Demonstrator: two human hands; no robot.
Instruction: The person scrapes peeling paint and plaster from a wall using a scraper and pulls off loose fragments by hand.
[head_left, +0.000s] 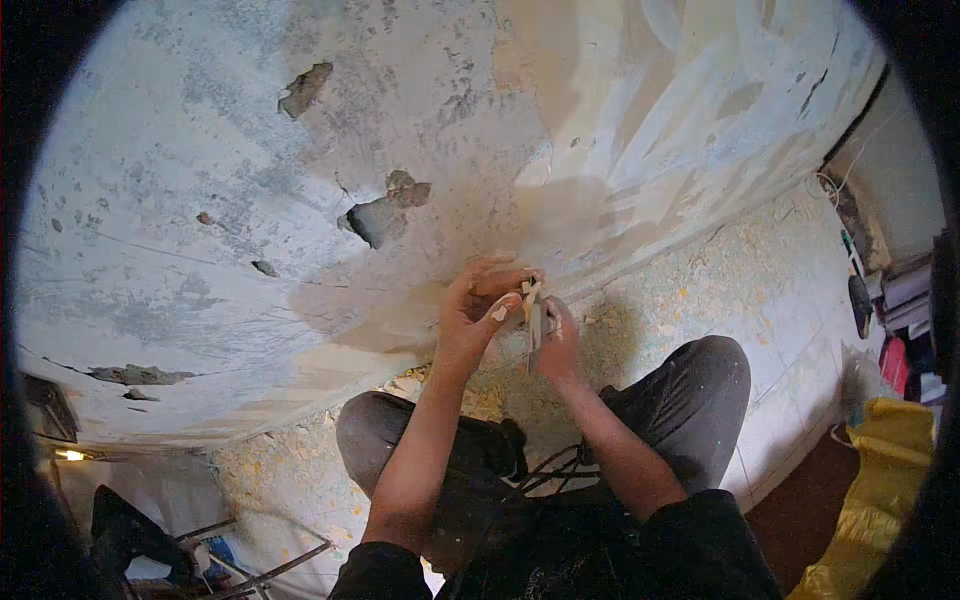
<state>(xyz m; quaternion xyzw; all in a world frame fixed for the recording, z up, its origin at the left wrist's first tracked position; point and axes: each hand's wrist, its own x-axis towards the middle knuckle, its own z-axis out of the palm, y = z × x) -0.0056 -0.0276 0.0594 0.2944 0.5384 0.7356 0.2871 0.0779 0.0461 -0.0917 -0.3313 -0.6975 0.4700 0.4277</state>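
Note:
My right hand (559, 341) is closed around a narrow flat hand tool (535, 330) that stands nearly upright; its exact kind is not clear. White plaster or filler smears mark the fingers. At the tool's upper end, my left hand (480, 300) pinches a small pale piece (528, 288) between thumb and fingers. Whether this piece is joined to the tool cannot be made out. Whitish matter also sticks to the left thumb. Both hands are close in front of the lower part of a worn plaster wall (420, 292), above my bent knees.
Broken hollows (375, 217) and cracks mark the wall. Flakes and crumbs litter the tiled floor (697, 292) along its foot. A yellow sack (885, 457) is at the right, beyond a dark-handled tool (859, 300). A metal frame (277, 566) stands lower left beside a dark cloth (131, 532).

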